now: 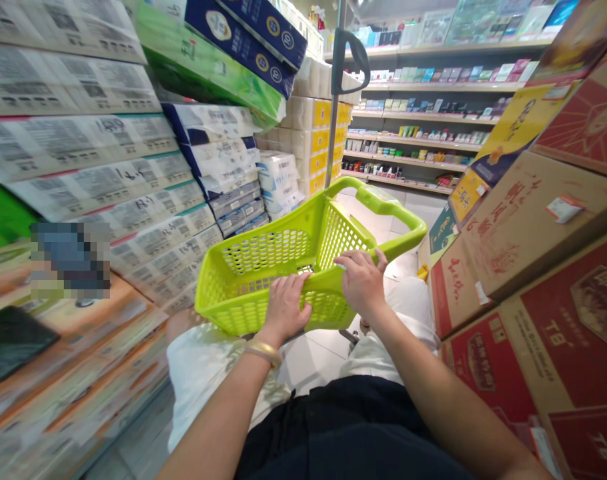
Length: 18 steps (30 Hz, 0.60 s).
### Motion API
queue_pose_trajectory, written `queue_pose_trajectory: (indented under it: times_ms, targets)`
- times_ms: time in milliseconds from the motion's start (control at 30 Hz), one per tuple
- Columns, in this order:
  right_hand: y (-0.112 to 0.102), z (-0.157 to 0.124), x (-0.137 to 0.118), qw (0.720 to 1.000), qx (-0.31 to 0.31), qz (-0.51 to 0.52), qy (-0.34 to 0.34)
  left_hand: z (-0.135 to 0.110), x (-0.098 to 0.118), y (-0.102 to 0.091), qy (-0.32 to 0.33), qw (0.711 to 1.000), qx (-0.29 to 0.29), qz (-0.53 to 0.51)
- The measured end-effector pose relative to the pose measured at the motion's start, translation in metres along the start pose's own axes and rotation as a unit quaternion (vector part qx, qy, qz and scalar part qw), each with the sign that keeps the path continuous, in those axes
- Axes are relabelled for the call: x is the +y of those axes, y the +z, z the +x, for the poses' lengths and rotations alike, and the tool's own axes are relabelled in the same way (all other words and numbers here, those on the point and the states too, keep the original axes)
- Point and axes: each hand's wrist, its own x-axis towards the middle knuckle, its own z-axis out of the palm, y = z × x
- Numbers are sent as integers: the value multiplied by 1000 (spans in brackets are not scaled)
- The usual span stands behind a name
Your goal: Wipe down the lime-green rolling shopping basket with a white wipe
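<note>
A lime-green plastic shopping basket (pixel 328 303) with perforated walls stands right in front of me, its looped handle (pixel 398 217) at the far right end. It appears empty apart from a small dark and white patch at its bottom. My left hand (pixel 286 303), with a gold bangle (pixel 263 352) at the wrist, is closed over the near rim. Further right, my right hand (pixel 362 283) grips the same rim near the handle, its thumb and fingers curled over the edge. Part of a caster (pixel 351 337) shows below the basket.
Stacked paper packs (pixel 128 177) rise on the left; cartons (pixel 558 220) line the right. Behind the basket stands a thin metal pole (pixel 332 140) with a grey handle (pixel 351 60). Shelves (pixel 423 87) of small goods fill the back. A dark flat object (pixel 18 343) lies at left.
</note>
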Motion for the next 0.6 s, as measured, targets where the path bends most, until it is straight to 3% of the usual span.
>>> queue_pose_trajectory:
  times_ms: [133, 233, 333, 500, 600]
  targets:
    - [-18, 13, 42, 996, 80, -30, 28, -1, 2, 0, -2, 1000, 1, 3]
    - [-23, 20, 56, 992, 111, -38, 47, 0, 3, 0, -4, 1000, 3, 1]
    - [-16, 17, 43, 992, 106, -45, 46, 0, 3, 0, -8, 1000, 7, 1]
    - [8, -5, -6, 999, 20, -30, -22, -1, 0, 0, -11, 1000, 9, 7]
    - [15, -12, -18, 999, -7, -19, -44, -1, -2, 0, -9, 1000, 4, 7]
